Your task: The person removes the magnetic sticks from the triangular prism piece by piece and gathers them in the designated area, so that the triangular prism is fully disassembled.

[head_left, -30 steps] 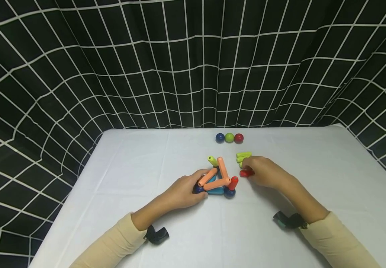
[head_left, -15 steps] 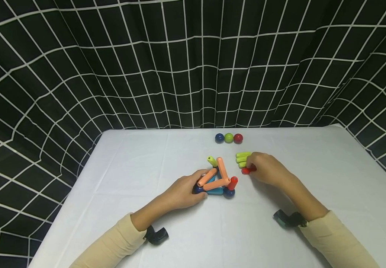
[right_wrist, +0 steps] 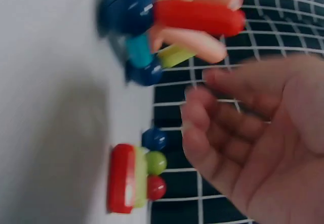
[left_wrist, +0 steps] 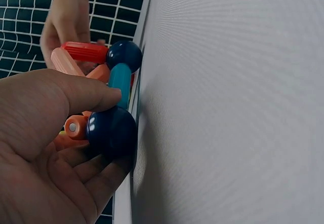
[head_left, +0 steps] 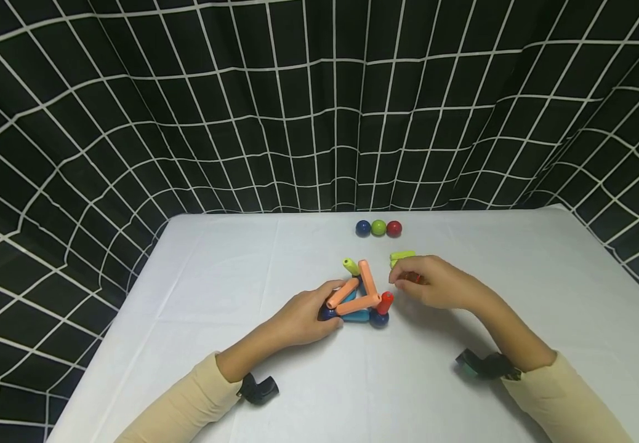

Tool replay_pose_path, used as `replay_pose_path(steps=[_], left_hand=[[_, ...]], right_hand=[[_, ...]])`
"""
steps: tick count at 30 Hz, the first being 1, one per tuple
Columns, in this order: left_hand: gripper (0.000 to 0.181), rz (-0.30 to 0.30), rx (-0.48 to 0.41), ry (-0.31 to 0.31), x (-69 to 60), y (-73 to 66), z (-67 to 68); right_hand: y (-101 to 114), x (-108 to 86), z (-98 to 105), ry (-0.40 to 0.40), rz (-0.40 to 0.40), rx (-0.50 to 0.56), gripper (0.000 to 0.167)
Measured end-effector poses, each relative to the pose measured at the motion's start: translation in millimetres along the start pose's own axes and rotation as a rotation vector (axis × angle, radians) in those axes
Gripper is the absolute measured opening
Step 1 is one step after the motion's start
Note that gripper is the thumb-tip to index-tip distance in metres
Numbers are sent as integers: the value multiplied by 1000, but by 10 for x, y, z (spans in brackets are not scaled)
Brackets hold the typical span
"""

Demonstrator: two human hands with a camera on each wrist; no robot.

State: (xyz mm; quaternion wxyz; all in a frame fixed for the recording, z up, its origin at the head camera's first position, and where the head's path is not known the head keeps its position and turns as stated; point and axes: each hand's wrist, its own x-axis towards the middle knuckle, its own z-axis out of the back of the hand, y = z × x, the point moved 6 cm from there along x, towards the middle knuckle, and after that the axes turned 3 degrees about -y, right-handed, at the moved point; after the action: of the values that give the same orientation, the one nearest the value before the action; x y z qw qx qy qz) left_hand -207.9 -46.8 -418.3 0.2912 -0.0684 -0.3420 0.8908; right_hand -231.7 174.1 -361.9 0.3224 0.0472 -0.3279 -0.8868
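My left hand [head_left: 305,317] grips one corner of a magnetic ball-and-stick structure, its thumb on a teal stick [left_wrist: 119,82] and its fingers beside and under a dark blue ball [left_wrist: 112,133]. Teal sticks and blue balls form the base. A red stick [head_left: 386,303] and a yellow-green stick [head_left: 351,266] lean up from it, and orange sticks [head_left: 359,304] lie in a triangle above. Right of the structure hovers my right hand [head_left: 441,283], fingers loosely bent, holding nothing. In the right wrist view a loose red stick [right_wrist: 121,178] lies on the table, beside yellow-green sticks [right_wrist: 139,178].
A blue ball [head_left: 363,228], a green ball [head_left: 378,227] and a red ball [head_left: 394,229] sit in a row toward the back of the white table [head_left: 231,258]. Behind it hangs a black curtain [head_left: 319,123] with a white grid.
My right hand shifted the loose red stick up against the yellow-green sticks, then let go of it and moved slightly left toward the structure. My left hand and the structure stay put.
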Motion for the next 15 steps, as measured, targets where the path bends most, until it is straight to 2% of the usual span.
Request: replay_pose_path(steps=[3,6,11,15], left_hand=[[67,-6,-12,-3,-4,-6,7],[66,-7,-15,-2,-5,-9,8],[66,1,0,-1,-7,-7,6],[67,8,-1,2,-7,-5,6]], right_hand=[[128,-42,-44,78,86,86,18],[201,-57,-88,113,118,79,21],[179,-34,-134,126,38,-50,18],[96,-37,-187,170,-34,-133,21]])
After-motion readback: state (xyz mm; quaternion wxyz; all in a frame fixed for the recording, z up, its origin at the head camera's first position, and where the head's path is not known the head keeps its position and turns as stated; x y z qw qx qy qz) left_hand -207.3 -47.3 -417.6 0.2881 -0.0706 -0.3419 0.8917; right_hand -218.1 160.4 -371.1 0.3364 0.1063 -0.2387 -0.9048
